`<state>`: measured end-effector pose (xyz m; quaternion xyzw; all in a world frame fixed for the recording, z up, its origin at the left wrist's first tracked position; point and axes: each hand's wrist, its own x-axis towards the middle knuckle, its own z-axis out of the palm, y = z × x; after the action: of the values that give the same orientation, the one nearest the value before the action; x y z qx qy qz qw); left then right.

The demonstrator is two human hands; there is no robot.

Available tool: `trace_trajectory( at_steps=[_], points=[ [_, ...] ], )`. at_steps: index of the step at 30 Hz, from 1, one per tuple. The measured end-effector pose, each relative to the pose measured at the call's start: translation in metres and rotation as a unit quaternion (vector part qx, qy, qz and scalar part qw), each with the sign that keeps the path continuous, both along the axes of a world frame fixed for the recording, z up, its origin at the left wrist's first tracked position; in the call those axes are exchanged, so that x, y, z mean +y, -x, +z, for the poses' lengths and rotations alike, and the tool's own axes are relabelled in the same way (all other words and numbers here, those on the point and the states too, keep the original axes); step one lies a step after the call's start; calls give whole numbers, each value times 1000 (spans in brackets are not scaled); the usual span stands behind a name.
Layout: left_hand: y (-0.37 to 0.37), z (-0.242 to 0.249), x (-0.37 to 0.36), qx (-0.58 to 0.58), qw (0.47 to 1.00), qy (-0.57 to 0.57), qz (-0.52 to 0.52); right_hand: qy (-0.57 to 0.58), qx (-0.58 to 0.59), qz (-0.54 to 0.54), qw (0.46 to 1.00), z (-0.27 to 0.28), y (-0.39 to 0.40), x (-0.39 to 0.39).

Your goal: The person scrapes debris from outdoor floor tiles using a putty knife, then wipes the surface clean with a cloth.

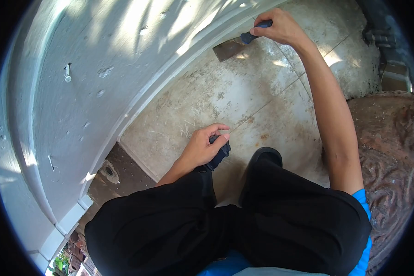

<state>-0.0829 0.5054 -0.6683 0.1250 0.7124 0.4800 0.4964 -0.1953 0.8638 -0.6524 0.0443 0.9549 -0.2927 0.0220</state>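
In the head view my right hand [278,28] is closed around the dark blue handle of a scraper [228,49] at the top. Its flat, wide blade lies at the stained tile floor [271,110], close to the base of the white wall. Lower down, my left hand [207,145] has its fingers curled at a dark, crumpled object [220,155], which sits by my left shoe and knee. What exactly that dark object is cannot be made out.
A white wall [101,92] with chipped spots and a screw curves along the left. Carved brown stonework [386,170] stands at the right, with dark pipes [382,39] above it. At the lower left, a brown ledge [119,170] has a round hole.
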Motion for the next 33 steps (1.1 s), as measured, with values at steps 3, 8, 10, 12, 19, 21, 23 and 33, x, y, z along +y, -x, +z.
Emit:
trace_trajectory(
  at_steps=[3, 8, 10, 12, 19, 21, 23, 33],
  points=[
    [2, 3, 2, 2, 1000, 10, -6, -24, 10, 39, 999, 0, 9, -34],
    [3, 8, 2, 16, 1000, 15, -12, -13, -16, 40, 999, -1, 12, -37],
    [2, 6, -2, 22, 1000, 19, -6, -4, -30, 37, 999, 0, 12, -17],
    [0, 5, -6, 26, 999, 28, 2, 7, -34, 32, 999, -5, 12, -12],
    [6, 11, 1, 54, 996, 68, -15, 98, -8, 115, 988, -32, -9, -148],
    [10, 11, 0, 42, 990, 124, -55, 103, 17, 123, 987, -27, -17, -147],
    [11, 16, -3, 34, 992, 115, -40, 130, 17, 85, 988, -22, -23, -124],
    [4, 13, 3, 54, 997, 48, -25, 56, -40, -98, 993, -14, -26, 43]
  ],
)
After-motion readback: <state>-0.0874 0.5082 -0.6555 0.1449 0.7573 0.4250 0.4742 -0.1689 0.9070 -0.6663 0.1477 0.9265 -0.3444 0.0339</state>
